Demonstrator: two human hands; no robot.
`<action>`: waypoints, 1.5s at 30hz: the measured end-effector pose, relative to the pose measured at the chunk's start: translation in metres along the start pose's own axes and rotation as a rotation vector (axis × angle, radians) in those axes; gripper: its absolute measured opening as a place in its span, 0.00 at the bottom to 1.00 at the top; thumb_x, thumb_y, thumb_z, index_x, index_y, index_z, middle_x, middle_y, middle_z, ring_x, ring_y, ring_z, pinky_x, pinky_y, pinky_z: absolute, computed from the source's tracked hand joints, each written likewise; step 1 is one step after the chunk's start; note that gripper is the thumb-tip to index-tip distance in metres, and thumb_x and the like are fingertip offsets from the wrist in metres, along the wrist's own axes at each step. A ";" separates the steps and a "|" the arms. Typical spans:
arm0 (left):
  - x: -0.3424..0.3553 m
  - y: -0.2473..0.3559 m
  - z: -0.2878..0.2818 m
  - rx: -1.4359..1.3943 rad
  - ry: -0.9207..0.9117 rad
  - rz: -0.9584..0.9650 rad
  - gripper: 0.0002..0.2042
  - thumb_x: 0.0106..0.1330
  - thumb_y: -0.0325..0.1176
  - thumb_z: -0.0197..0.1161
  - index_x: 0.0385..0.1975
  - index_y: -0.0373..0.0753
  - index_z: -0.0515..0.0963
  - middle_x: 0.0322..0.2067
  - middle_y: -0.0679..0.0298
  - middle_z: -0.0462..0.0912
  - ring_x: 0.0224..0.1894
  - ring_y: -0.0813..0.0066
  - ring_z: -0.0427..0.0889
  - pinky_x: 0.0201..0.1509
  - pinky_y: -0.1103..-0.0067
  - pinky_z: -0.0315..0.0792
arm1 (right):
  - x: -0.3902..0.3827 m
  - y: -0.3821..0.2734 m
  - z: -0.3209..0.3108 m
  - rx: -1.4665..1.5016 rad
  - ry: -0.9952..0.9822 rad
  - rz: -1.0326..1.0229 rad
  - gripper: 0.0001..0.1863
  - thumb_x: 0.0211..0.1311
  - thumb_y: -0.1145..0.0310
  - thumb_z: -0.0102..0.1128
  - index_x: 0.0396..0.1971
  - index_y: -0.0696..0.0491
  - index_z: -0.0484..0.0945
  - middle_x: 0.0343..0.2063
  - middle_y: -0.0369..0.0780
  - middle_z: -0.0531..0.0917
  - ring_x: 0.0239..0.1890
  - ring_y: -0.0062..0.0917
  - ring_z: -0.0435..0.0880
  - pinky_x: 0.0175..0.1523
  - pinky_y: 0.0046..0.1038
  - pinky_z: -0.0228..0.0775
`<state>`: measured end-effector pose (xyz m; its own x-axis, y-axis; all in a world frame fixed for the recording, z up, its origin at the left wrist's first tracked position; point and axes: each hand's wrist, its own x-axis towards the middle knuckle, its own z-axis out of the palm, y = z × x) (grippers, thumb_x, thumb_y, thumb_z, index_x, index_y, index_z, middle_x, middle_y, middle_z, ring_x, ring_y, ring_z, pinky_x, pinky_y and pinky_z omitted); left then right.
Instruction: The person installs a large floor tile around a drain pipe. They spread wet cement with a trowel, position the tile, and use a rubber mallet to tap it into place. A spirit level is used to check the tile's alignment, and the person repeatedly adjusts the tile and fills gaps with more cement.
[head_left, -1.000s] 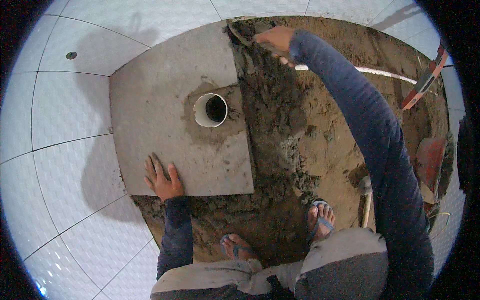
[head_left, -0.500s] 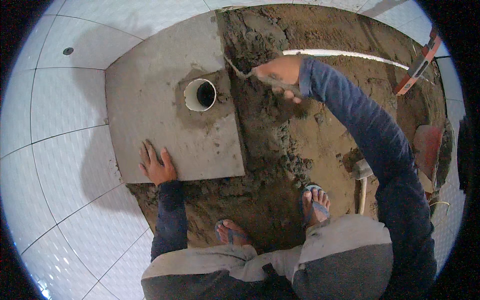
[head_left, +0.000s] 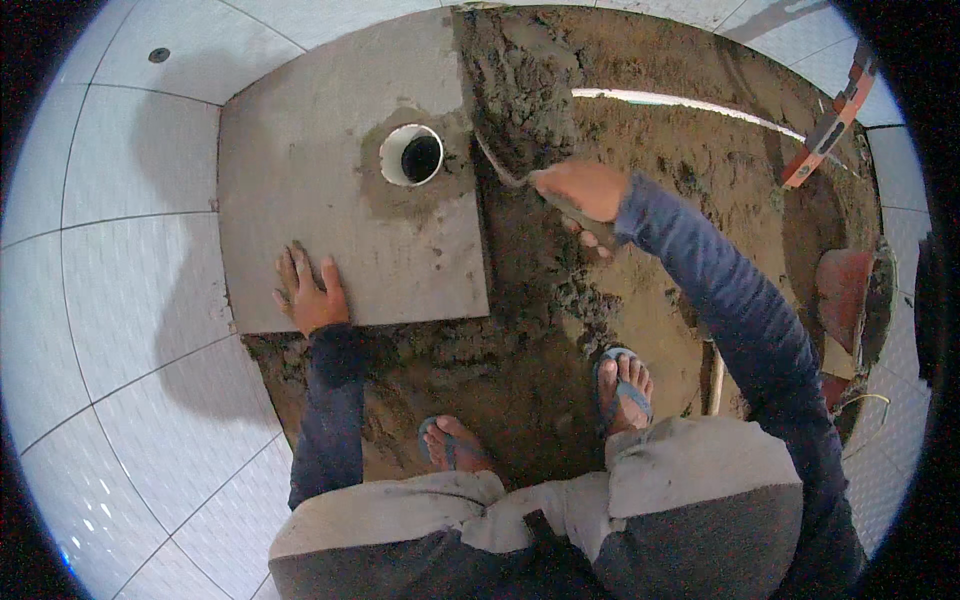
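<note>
My left hand (head_left: 313,292) lies flat, fingers spread, on a large grey tile (head_left: 320,190) near its front left corner. A white pipe (head_left: 387,163) comes up through a hole in the tile, with damp smears around it. My right hand (head_left: 590,195) is wrapped round the handle of a trowel (head_left: 508,177). The trowel's thin blade shows nearly edge-on, close along the tile's right edge. Dark wet mortar (head_left: 520,95) lies beside that edge, rough and lumpy. Whether the blade touches the tile or the mortar, I cannot tell.
White tiles (head_left: 140,280) border the left side. A white strip (head_left: 690,104) runs across the sand at the back. A red spirit level (head_left: 825,130) leans at the far right, above a reddish container (head_left: 842,290). A wooden handle (head_left: 717,380) lies near my sandalled right foot (head_left: 625,385).
My right hand and the trowel have come nearer to me along the tile's edge. My left hand keeps its place on the tile. The view has shifted, and my sleeve now hides the mallet's head.
</note>
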<state>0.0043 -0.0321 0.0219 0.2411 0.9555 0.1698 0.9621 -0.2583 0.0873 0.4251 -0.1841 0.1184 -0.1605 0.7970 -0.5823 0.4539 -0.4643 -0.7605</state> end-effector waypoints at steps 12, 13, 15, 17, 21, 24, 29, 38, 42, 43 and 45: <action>0.002 0.000 0.004 0.038 0.004 -0.014 0.32 0.72 0.57 0.48 0.71 0.46 0.64 0.73 0.60 0.59 0.76 0.64 0.54 0.77 0.51 0.37 | 0.006 0.081 0.092 -0.428 0.361 -0.923 0.20 0.76 0.55 0.40 0.47 0.58 0.71 0.26 0.46 0.79 0.15 0.36 0.81 0.17 0.40 0.77; 0.002 0.000 0.006 0.017 0.019 -0.009 0.32 0.72 0.57 0.48 0.71 0.46 0.64 0.73 0.61 0.59 0.76 0.64 0.54 0.77 0.52 0.37 | 0.000 0.075 0.102 -0.465 0.417 -0.977 0.21 0.76 0.54 0.41 0.47 0.59 0.71 0.25 0.46 0.78 0.14 0.36 0.80 0.17 0.40 0.76; 0.002 -0.001 0.008 -0.006 0.043 -0.005 0.31 0.72 0.58 0.48 0.70 0.48 0.65 0.73 0.62 0.59 0.76 0.64 0.54 0.77 0.52 0.38 | -0.024 0.055 0.137 -0.298 0.440 -0.750 0.22 0.75 0.51 0.43 0.46 0.59 0.71 0.22 0.45 0.77 0.13 0.35 0.79 0.16 0.40 0.75; 0.002 -0.002 0.009 -0.008 0.057 -0.005 0.31 0.72 0.58 0.48 0.70 0.49 0.67 0.73 0.63 0.59 0.76 0.64 0.55 0.77 0.52 0.38 | -0.047 0.035 0.160 0.184 0.248 -0.134 0.24 0.74 0.49 0.45 0.46 0.59 0.70 0.20 0.44 0.76 0.13 0.33 0.78 0.16 0.39 0.73; 0.004 -0.004 0.010 0.015 0.063 -0.009 0.30 0.72 0.58 0.48 0.68 0.50 0.69 0.73 0.65 0.60 0.75 0.66 0.56 0.77 0.52 0.39 | -0.071 0.008 0.184 0.663 0.115 0.274 0.24 0.75 0.49 0.43 0.47 0.58 0.69 0.17 0.42 0.73 0.12 0.32 0.78 0.15 0.37 0.73; 0.003 -0.005 0.012 0.010 0.083 -0.004 0.30 0.71 0.59 0.48 0.68 0.50 0.69 0.73 0.65 0.60 0.75 0.67 0.56 0.77 0.52 0.38 | -0.077 0.009 0.198 0.500 0.100 0.257 0.22 0.74 0.51 0.45 0.52 0.55 0.69 0.26 0.48 0.79 0.30 0.39 0.83 0.36 0.41 0.78; 0.002 -0.008 0.015 0.037 0.105 0.018 0.30 0.71 0.59 0.48 0.68 0.50 0.68 0.73 0.64 0.61 0.75 0.68 0.56 0.77 0.52 0.40 | -0.094 0.040 0.216 -0.014 0.305 -0.321 0.26 0.70 0.58 0.50 0.61 0.58 0.65 0.42 0.54 0.78 0.38 0.46 0.82 0.45 0.46 0.78; 0.005 -0.013 0.025 0.089 0.154 0.044 0.31 0.72 0.60 0.46 0.71 0.51 0.65 0.73 0.64 0.60 0.76 0.69 0.55 0.77 0.53 0.37 | -0.106 0.028 0.220 0.639 -0.032 0.312 0.27 0.68 0.60 0.53 0.62 0.57 0.67 0.52 0.56 0.77 0.53 0.52 0.78 0.59 0.46 0.72; 0.010 -0.019 0.023 0.070 0.103 0.031 0.31 0.72 0.59 0.45 0.71 0.51 0.65 0.73 0.64 0.60 0.76 0.69 0.55 0.77 0.53 0.38 | -0.129 0.031 0.197 -0.098 -0.024 -0.060 0.27 0.67 0.58 0.54 0.61 0.57 0.69 0.52 0.56 0.79 0.54 0.52 0.79 0.59 0.45 0.72; 0.009 -0.014 0.020 0.063 0.096 0.017 0.30 0.71 0.58 0.46 0.70 0.50 0.66 0.73 0.64 0.60 0.75 0.68 0.55 0.77 0.53 0.39 | -0.136 0.038 0.186 -0.135 0.002 -0.044 0.26 0.67 0.58 0.55 0.61 0.57 0.69 0.51 0.56 0.79 0.54 0.52 0.79 0.59 0.45 0.72; 0.002 0.007 0.008 0.014 0.063 0.095 0.29 0.70 0.55 0.48 0.67 0.49 0.69 0.72 0.64 0.61 0.75 0.66 0.56 0.76 0.53 0.41 | -0.142 0.053 0.159 -0.060 -0.035 0.142 0.27 0.67 0.56 0.56 0.60 0.56 0.71 0.49 0.55 0.81 0.53 0.52 0.80 0.58 0.44 0.73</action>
<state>0.0126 -0.0309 0.0153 0.3229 0.9159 0.2383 0.9373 -0.3444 0.0538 0.3324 -0.3830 0.1148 -0.1212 0.7108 -0.6929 0.5255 -0.5463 -0.6523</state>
